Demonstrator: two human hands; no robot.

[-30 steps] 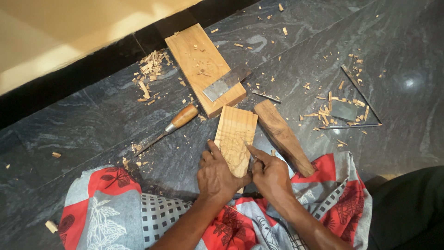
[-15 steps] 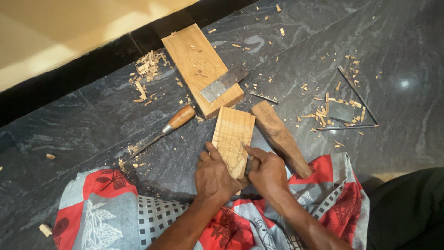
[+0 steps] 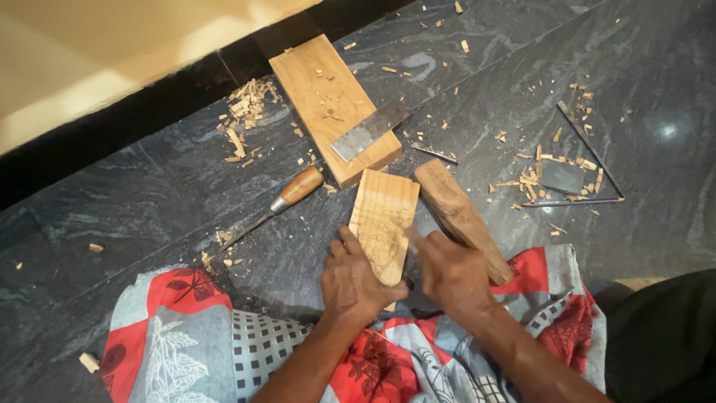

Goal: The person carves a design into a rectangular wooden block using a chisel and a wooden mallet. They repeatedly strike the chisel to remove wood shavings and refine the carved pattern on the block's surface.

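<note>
Two hands close on one small wooden panel (image 3: pixel 382 224), which lies flat on the dark stone floor (image 3: pixel 522 75) just in front of the seated person's lap. A faint drawn or carved pattern shows on its pale face. The left hand (image 3: pixel 356 282) covers the near left corner, its fingers (image 3: pixel 347 240) pressed together and laid along the edge, apparently pinning the piece so it cannot slide. The right hand (image 3: pixel 450 272) sits at the near right corner, fingers curled inward with one stretched onto the panel; whether it pinches a small tool I cannot tell, since the knuckles hide the palm.

Everything else lies within arm's reach, as a floor worker would want it. A dark wooden mallet-like block (image 3: pixel 461 216) rests just beside the panel's right edge, angled toward the right hand. Beyond the panel's far end sits a larger plank (image 3: pixel 321 97), with a flat metal blade (image 3: pixel 371 131) lying across its near corner, kept off the stone. A chisel with a wooden handle (image 3: pixel 287 201) lies to the left, blade pointing away from the panel. Wood chips (image 3: pixel 242 112) are heaped by the plank's left side and scattered more thinly elsewhere. Further right, well apart, two thin metal rods (image 3: pixel 589 149) frame a small dark stone (image 3: pixel 561 176). A red and grey patterned cloth (image 3: pixel 186 336) drapes the person's legs below the hands.
</note>
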